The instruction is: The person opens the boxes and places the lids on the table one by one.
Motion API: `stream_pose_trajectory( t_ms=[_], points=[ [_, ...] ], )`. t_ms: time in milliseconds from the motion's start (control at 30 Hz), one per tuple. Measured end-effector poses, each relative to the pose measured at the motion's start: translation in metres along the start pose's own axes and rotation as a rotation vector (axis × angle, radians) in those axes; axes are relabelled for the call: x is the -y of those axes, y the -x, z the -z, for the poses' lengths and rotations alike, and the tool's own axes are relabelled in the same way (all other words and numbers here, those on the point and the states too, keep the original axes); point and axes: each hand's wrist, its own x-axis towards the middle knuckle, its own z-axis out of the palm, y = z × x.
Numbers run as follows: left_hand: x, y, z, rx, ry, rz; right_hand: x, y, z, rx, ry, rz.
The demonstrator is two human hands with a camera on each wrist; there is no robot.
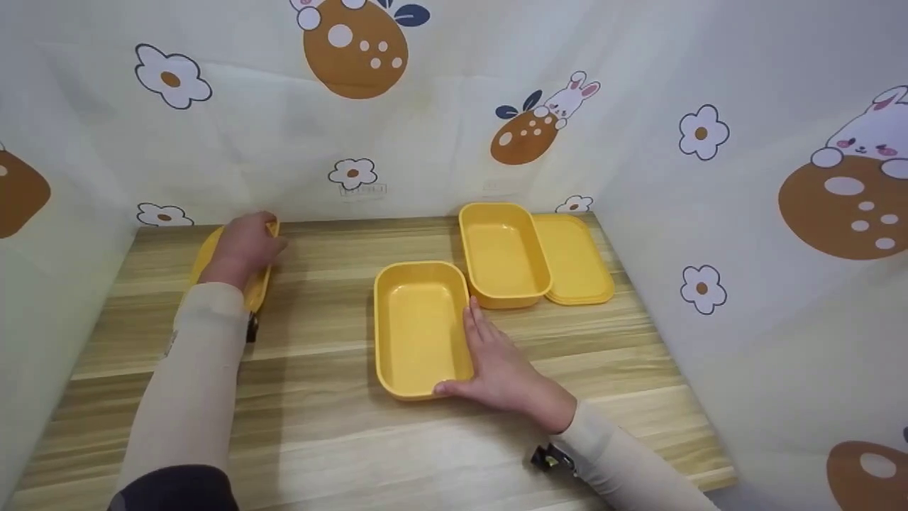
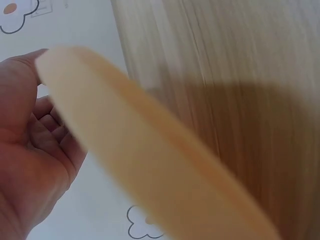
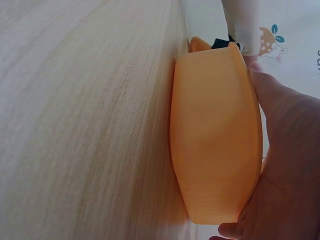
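Note:
In the head view my left hand (image 1: 245,248) is at the back left of the table, holding a yellow lid (image 1: 260,287) by its edge. The left wrist view shows this lid (image 2: 135,145) raised and slanted, blurred, with the thumb at its far end. A yellow rectangular box (image 1: 423,333), uncovered and with nothing in it, stands mid-table. My right hand (image 1: 507,372) lies along the box's right side, fingers straight, thumb at the near rim. Up close in the right wrist view, the box wall (image 3: 215,130) stands beside the palm.
A second uncovered yellow box (image 1: 505,259) stands behind and to the right, close to the first. Another yellow lid (image 1: 578,262) lies flat against its right side. Patterned sheets (image 1: 425,121) hang at the back and sides of the wooden table (image 1: 333,447).

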Motion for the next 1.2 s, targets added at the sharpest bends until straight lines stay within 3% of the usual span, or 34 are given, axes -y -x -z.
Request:
stream_pose_trajectory(
  t_ms=[567,900,1200],
  points=[
    [0.011,-0.008,-0.019,-0.006,0.096,0.039,0.000,0.000,0.000,0.005,0.026,-0.002],
    [0.011,-0.009,-0.029,-0.063,0.020,-0.021,0.001,0.001,0.000,-0.022,-0.012,0.011],
    [0.011,-0.015,-0.035,-0.057,0.034,0.008,0.000,0.002,0.000,-0.015,-0.018,-0.001]
  ],
)
